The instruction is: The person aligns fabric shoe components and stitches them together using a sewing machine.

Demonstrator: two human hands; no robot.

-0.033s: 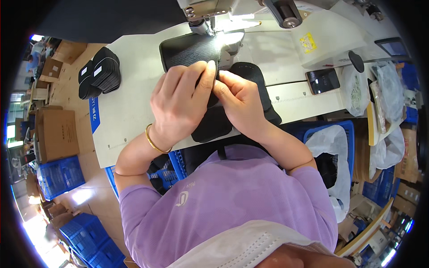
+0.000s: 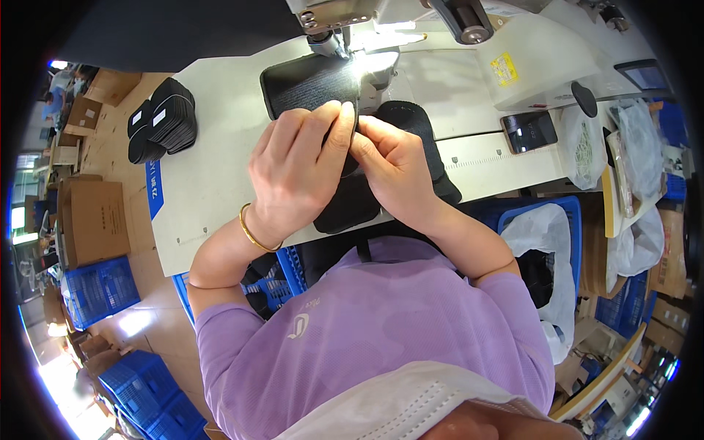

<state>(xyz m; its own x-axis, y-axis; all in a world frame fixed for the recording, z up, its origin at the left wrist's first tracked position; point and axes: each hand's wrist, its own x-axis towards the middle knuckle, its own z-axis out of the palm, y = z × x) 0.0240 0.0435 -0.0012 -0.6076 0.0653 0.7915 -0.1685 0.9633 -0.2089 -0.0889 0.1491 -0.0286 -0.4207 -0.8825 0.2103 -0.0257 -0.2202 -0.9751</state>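
Note:
A black textured fabric piece (image 2: 304,84) with a rounded, bound edge lies beneath the lit needle area of a sewing machine (image 2: 334,22). My left hand (image 2: 297,165), with a gold bangle at the wrist, is closed on its near right edge. Right beside it, my right hand (image 2: 396,165) pinches the same edge, thumb against fingers; the fingertips of both hands almost meet. Under my hands another black piece (image 2: 348,207) reaches the table's front edge. To the right of my right hand lies a further black piece (image 2: 414,121), partly covered by the hand.
Stacked black pieces (image 2: 173,117) stand on the table's left (image 2: 198,198). A phone (image 2: 529,133) and a plastic bag (image 2: 584,150) lie at the right. Below the table's right side is a blue crate (image 2: 576,242) lined with white plastic. Blue crates (image 2: 103,290) and cartons (image 2: 94,220) stand on the floor.

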